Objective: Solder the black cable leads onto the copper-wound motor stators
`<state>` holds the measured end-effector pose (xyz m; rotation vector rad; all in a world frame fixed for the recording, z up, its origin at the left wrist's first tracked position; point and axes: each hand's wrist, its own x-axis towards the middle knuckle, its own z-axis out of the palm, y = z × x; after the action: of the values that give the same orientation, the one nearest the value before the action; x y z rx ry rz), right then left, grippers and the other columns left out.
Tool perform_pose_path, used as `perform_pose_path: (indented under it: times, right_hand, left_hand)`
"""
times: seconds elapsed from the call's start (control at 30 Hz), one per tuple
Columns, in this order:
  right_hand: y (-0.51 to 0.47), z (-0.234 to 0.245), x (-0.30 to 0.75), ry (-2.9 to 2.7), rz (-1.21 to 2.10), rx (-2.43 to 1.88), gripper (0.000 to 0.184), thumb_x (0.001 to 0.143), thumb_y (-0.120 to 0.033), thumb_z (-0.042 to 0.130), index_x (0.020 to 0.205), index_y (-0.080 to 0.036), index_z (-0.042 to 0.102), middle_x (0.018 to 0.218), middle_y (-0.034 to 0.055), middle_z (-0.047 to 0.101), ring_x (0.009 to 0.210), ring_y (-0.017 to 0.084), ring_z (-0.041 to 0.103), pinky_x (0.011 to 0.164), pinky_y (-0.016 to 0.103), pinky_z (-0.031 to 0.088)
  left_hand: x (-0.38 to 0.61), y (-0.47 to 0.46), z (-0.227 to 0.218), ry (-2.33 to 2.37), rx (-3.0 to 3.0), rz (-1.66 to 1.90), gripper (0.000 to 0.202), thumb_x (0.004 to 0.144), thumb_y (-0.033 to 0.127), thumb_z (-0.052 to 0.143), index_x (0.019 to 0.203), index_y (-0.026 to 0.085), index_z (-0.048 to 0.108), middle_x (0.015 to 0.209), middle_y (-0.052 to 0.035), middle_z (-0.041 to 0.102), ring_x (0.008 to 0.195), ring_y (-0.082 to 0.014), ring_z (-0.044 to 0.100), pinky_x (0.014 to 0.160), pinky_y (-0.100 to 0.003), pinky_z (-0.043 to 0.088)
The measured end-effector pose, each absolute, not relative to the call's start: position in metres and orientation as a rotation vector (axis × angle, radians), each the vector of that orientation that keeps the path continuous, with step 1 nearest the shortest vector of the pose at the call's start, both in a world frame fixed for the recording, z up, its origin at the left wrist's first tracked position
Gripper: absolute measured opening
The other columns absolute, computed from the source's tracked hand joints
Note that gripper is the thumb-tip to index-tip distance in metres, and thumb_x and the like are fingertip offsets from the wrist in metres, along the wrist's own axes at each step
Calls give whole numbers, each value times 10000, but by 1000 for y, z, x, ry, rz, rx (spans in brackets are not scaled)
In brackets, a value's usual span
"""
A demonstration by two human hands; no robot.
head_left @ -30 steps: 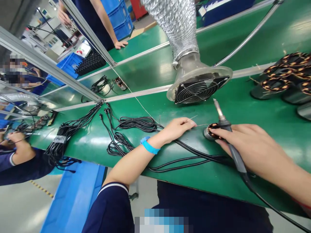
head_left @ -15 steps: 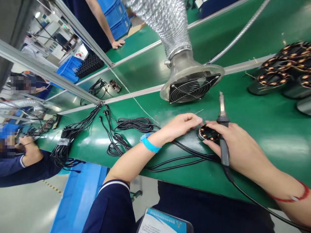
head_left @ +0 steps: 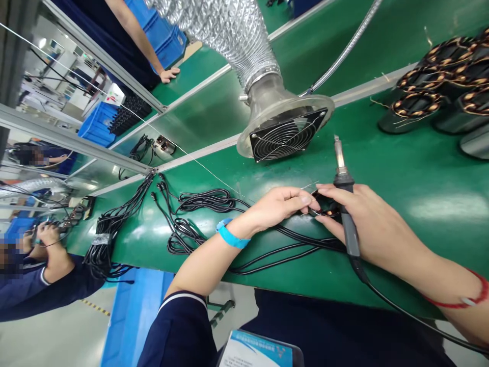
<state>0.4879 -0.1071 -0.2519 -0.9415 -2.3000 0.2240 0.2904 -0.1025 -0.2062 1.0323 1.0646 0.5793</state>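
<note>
My right hand (head_left: pixel 367 224) is closed round a black-handled soldering iron (head_left: pixel 346 204), its metal tip pointing up and away. The fingers of that hand also rest on a small round motor stator (head_left: pixel 328 210) with copper windings lying on the green belt (head_left: pixel 420 173). My left hand (head_left: pixel 278 206), with a blue band on its wrist, pinches a thin wire at the stator's left edge. The stator is mostly hidden between the two hands. A thin solder wire (head_left: pixel 206 165) runs from the upper left down toward my left hand.
A fume extractor fan (head_left: pixel 286 135) on a silver flexible duct hangs just behind the hands. Several wound stators (head_left: pixel 431 92) sit at the far right. Black cable bundles (head_left: pixel 198 214) lie to the left. Other workers' hands show at the upper left (head_left: pixel 170 74) and lower left (head_left: pixel 46 234).
My left hand has slid right to meet the stator and now pinches a wire at it. My right hand turned the iron more upright, and the view shifted down and left.
</note>
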Motion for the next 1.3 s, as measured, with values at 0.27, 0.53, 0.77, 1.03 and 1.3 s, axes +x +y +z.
perform_pose_path:
  times: [0.27,0.53,0.77,1.03,1.3]
  right_hand:
    - [-105,-253,490,-2268,201,-988,359,961,-414,427,1213,-165,490,1050,101,615,892,211,554,755,340,497]
    - [-95,-255,498,-2286,236,-920,387,934,-363,471,1267,-168,493,1066,104,629,936,226,602,756,350,493]
    - [-90,-241,516,-2133,352,-972,432,908,-313,528,1318,-196,460,1219,79,614,1109,211,593,916,363,493]
    - [-116,-221,514,-1633,780,-1065,343,867,-328,604,1191,-250,521,890,0,692,833,151,685,796,289,581]
    - [-130,-206,498,-1392,1037,-1028,363,798,-314,671,1126,-279,521,860,-9,678,776,132,677,635,220,581]
  left_hand:
    - [282,-111,-209,1014,1127,558,355,704,436,750,758,108,626,721,-1,599,677,-69,499,708,-241,410]
    - [289,-111,-218,964,1222,477,304,846,392,600,922,113,697,803,-33,636,736,-90,532,716,-235,421]
    - [299,-129,-202,1046,2127,-100,150,887,296,531,915,174,612,986,-47,603,874,-152,550,730,-263,410]
    - [289,-130,-194,1163,1550,423,246,839,407,577,818,165,535,612,60,393,544,-61,302,536,-217,271]
    - [285,-130,-198,1140,1371,499,330,774,457,665,803,155,538,586,70,364,539,-53,287,520,-213,237]
